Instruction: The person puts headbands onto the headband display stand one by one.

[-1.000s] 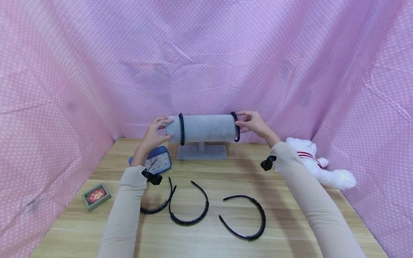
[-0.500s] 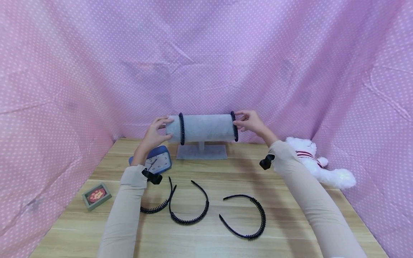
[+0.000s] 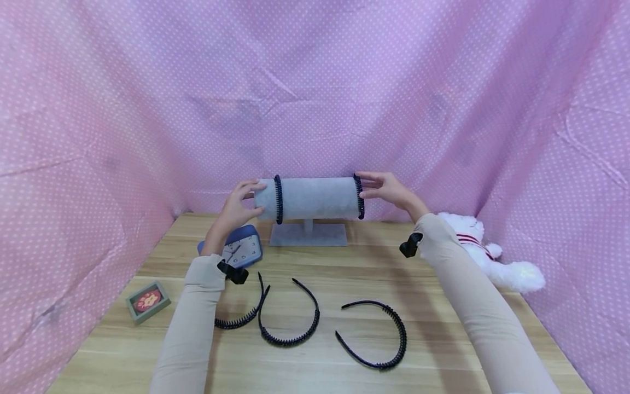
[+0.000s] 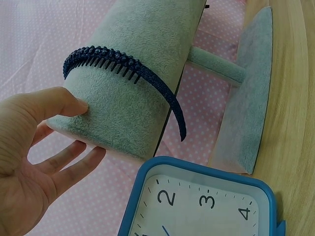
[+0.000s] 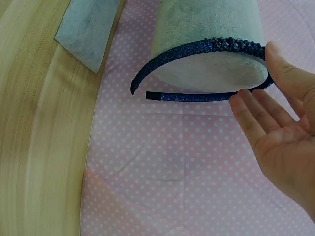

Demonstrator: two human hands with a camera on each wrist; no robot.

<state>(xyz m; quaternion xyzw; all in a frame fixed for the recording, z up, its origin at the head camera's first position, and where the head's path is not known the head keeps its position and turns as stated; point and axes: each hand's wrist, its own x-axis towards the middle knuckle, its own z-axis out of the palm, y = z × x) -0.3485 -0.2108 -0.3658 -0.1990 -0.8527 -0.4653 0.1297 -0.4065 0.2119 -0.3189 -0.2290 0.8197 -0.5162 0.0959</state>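
Observation:
A grey plush headband stand (image 3: 320, 197), a horizontal roll on a post and flat base, stands at the back. My left hand (image 3: 237, 207) holds its left end, thumb on the roll and other fingers at the end. Just inward sits a black toothed headband (image 4: 113, 60). Around the roll's right end lies a second black headband (image 5: 184, 49), partly past the rim in the right wrist view. My right hand (image 5: 290, 113) touches this band with thumb and fingertips, its fingers fairly straight. Headbands in front are a middle one (image 3: 290, 342), a right one (image 3: 401, 334) and a left one (image 3: 238, 322).
A blue-framed clock (image 3: 243, 251) stands close to my left wrist. A small framed picture (image 3: 147, 301) lies at the table's left. A white plush toy (image 3: 472, 246) lies beside my right forearm. Pink dotted cloth (image 3: 315, 82) surrounds the wooden table (image 3: 344, 273).
The right headband has slid slightly left onto the roll's end. My right fingers have straightened and loosened from their pinch on it. My left hand has stayed in place.

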